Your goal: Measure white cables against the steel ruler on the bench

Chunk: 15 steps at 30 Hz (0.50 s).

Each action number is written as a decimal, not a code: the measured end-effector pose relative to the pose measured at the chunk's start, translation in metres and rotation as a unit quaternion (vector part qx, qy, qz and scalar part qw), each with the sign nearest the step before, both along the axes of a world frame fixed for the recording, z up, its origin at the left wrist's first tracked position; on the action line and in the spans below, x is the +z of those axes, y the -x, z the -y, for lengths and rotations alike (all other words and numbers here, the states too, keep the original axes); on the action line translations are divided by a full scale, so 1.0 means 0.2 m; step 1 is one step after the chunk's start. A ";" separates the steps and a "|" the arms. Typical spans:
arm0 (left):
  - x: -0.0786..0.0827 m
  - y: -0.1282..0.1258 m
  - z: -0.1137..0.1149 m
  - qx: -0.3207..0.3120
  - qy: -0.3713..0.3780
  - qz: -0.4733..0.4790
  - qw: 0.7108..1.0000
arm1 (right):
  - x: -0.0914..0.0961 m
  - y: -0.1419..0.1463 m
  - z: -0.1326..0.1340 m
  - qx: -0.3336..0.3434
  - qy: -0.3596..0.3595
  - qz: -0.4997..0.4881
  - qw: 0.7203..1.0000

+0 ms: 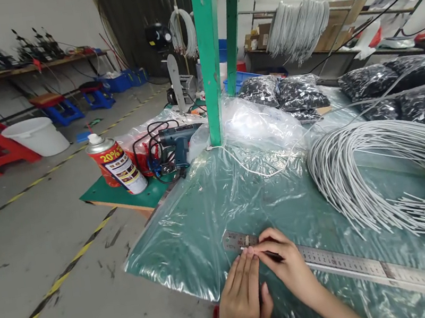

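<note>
A steel ruler (335, 259) lies slantwise on the plastic-covered table, with a small pale piece (247, 240) on it near its left end. My left hand (240, 297) rests just below that end, fingers stretched out side by side and thumb apart. At its fingertips shows a tiny white tip (243, 248), too small to name. My right hand (289, 262) reaches across the ruler, its thumb and forefinger pinched close against the left fingertips. What the pinch holds is hidden; something dark shows under those fingers. Right of the hands lies a big coil of grey cable (339, 182).
A green post (210, 62) rises from the table. Beyond the left edge stand a spray can (120, 165) and a heat gun (180, 142) on a green board. Bags of black parts (303, 93) line the back right. A white bucket (37, 137) stands on the floor.
</note>
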State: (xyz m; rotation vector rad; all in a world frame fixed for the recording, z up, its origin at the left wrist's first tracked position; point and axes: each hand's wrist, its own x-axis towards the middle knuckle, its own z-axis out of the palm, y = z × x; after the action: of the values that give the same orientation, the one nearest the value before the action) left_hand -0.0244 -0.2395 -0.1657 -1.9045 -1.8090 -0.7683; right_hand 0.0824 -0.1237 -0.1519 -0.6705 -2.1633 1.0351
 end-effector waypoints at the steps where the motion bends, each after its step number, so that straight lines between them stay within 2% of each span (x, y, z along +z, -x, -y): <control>1: 0.00 0.00 0.00 0.000 0.003 -0.001 1.000 | 0.00 0.00 0.00 -0.001 0.002 0.004 1.000; 7: 0.00 0.00 0.00 0.004 -0.002 -0.007 1.000 | 0.00 0.01 0.01 -0.002 0.003 -0.005 1.000; 15: 0.00 0.00 0.00 0.006 -0.013 -0.016 1.000 | -0.01 0.04 0.00 0.005 0.040 -0.013 0.999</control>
State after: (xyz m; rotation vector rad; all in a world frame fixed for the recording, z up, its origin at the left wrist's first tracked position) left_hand -0.0254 -0.2399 -0.1665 -1.8779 -1.7811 -0.7487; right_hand 0.0747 -0.1228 -0.1536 -0.6803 -2.1146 1.1356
